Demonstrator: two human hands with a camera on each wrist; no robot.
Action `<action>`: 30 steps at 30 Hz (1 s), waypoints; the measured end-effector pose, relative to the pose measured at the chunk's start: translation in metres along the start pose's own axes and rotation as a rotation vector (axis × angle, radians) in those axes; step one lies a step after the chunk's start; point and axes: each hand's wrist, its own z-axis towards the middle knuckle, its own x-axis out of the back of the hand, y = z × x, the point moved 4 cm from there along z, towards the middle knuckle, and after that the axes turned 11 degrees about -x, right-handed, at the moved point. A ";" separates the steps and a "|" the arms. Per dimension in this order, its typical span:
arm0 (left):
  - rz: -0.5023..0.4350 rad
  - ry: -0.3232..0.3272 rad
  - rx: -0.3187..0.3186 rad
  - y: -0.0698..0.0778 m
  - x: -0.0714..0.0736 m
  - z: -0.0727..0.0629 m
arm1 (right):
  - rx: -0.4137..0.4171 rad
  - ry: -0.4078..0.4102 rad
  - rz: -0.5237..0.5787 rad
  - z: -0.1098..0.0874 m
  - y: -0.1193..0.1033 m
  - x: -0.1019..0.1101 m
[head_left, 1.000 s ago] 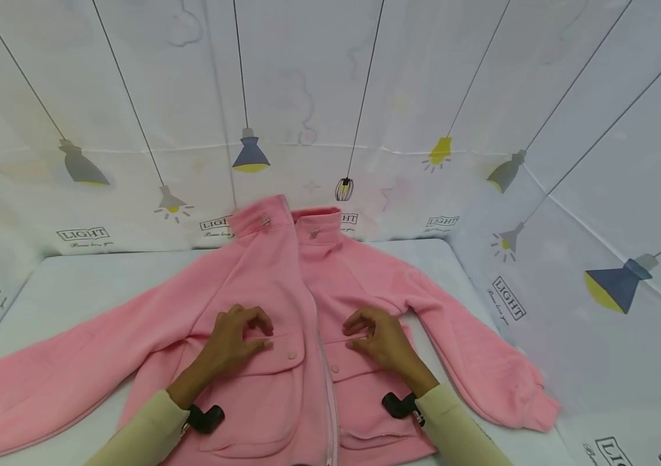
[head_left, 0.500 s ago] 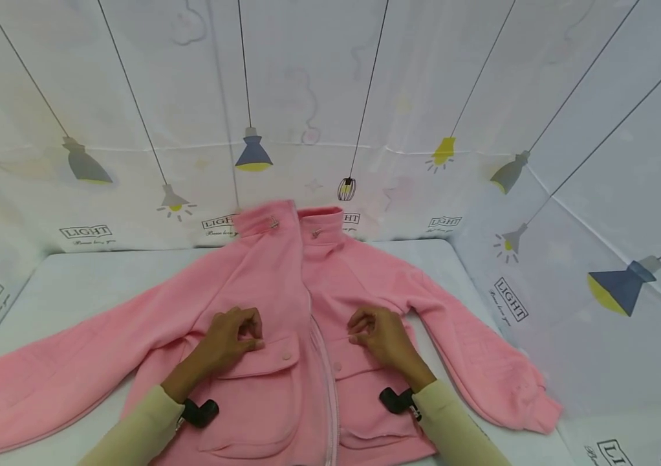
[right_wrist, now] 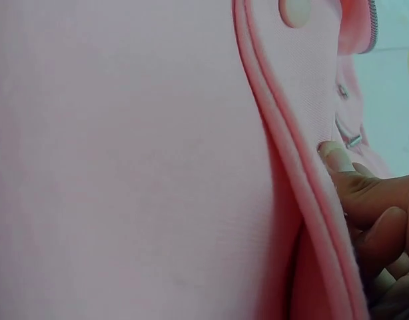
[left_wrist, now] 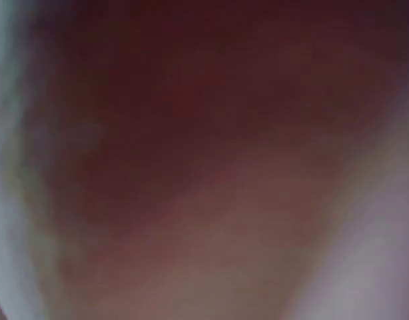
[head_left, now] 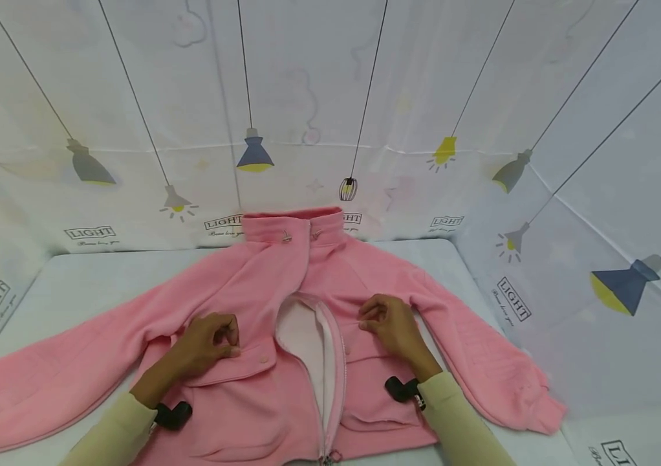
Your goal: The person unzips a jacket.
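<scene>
A pink zip-front jacket (head_left: 249, 401) lies front up, its sleeves spread to both sides. Near the top of the left chest pocket flap (head_left: 237, 370), my left hand (head_left: 205, 343) pinches the fabric between thumb and fingers. My right hand (head_left: 393, 327) pinches the cloth above the right pocket flap (head_left: 365, 346); its thumb (right_wrist: 361, 193) shows beside the flap edge in the right wrist view. Between the hands the front gapes, baring the white lining (head_left: 301, 330). A zipper pull (head_left: 327, 458) sits at the hem. Dark blur fills the left wrist view.
The jacket rests on a white tabletop (head_left: 109, 265). Behind and to the right stand white walls (head_left: 307, 84) printed with hanging lamps. The standing collar (head_left: 266, 226) reaches the back wall in the head view.
My left hand has moved left with the left front panel, widening the gap and showing the lining. The collar's left side has dropped level with the right. My right hand has hardly shifted.
</scene>
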 end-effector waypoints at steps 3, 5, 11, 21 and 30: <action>0.026 0.005 0.003 0.001 0.003 -0.005 | 0.020 -0.006 0.011 0.001 0.000 -0.002; 0.047 0.017 0.010 0.004 0.003 -0.007 | 0.020 -0.006 0.005 0.000 0.001 -0.005; 0.139 0.061 0.023 0.018 0.000 -0.013 | 0.013 0.006 -0.024 -0.001 0.001 -0.003; 0.113 -0.014 0.010 0.020 0.012 -0.028 | 0.003 0.006 -0.012 0.000 -0.004 -0.004; -0.029 -0.048 0.025 0.016 0.029 -0.037 | 0.006 0.013 -0.020 0.002 -0.004 -0.004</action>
